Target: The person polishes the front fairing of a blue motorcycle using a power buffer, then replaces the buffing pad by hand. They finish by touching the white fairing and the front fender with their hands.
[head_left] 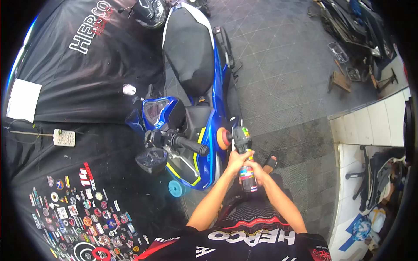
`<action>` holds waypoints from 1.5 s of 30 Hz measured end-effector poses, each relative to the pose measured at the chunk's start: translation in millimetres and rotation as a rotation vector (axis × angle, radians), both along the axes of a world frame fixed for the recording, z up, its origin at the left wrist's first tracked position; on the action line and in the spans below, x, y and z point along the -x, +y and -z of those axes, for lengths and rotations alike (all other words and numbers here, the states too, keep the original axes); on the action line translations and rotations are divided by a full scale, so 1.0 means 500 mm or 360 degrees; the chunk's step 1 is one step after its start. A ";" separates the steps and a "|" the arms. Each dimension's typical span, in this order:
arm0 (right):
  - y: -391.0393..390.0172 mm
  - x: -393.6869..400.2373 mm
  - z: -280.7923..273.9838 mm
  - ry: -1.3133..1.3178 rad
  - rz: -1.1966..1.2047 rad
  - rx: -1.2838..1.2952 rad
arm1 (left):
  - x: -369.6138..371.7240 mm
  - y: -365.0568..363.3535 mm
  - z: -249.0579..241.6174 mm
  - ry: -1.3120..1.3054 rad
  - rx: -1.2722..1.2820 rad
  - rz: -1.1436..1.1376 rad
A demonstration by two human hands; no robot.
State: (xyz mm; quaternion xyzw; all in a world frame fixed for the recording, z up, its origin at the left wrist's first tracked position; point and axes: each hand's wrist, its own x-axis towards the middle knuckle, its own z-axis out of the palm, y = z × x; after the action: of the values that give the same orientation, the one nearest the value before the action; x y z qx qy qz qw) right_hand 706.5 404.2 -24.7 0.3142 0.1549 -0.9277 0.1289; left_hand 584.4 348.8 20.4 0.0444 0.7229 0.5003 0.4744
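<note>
- Around the sticker-covered handle of a hand-held polisher, the left hand closes from its own side, fingers curled and one lying across the tool.
- Just beside it, slightly nearer the body, the right hand wraps the same handle from the other side; how its hidden fingertips sit, I cannot tell.
- Beyond the hands, the polisher is held upright in view, its round orange pad turned left, seemingly against the blue side panel of a motorbike.
- Left of the pad come the black handlebar grip and a mirror; farther ahead, the black seat.
- Under the bike's near end sits a teal disc.
- Right of the hands, a sandalled foot rests on the grey tiled floor.
- Farther left hangs black cloth with a white power strip before it; far right stands a black chair.
</note>
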 end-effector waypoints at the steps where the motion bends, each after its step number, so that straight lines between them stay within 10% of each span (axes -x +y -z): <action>1: 0.015 0.015 -0.018 0.0054 0.0019 -0.0142 | 0.013 0.012 -0.014 0.0027 -0.0009 -0.0023; 9: 0.082 0.123 -0.101 -0.0093 -0.0330 -0.1711 | 0.109 0.003 0.010 -0.0393 -0.0539 -0.0255; 17: 0.011 0.040 -0.093 -0.0156 -0.0662 -0.2396 | 0.001 -0.132 0.042 -0.0575 -0.0817 -0.0329; 23: -0.020 0.107 -0.094 -0.0197 -0.0206 -0.1832 | 0.096 -0.070 -0.005 -0.0337 -0.0606 -0.0101; 38: -0.397 -0.072 -0.012 -0.0270 -0.0252 -0.1980 | -0.076 -0.442 0.078 0.0205 -0.0472 -0.0023; 45: -0.430 -0.054 0.113 -0.0324 0.0364 -0.2042 | 0.016 -0.399 -0.106 0.0562 -0.0210 0.0331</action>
State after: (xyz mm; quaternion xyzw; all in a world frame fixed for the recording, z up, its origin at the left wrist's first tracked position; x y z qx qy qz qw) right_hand 733.2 189.3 -81.3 0.4294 0.6297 -0.6248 -0.1694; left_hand 576.4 149.2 73.6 0.2368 0.7521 0.4792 0.3855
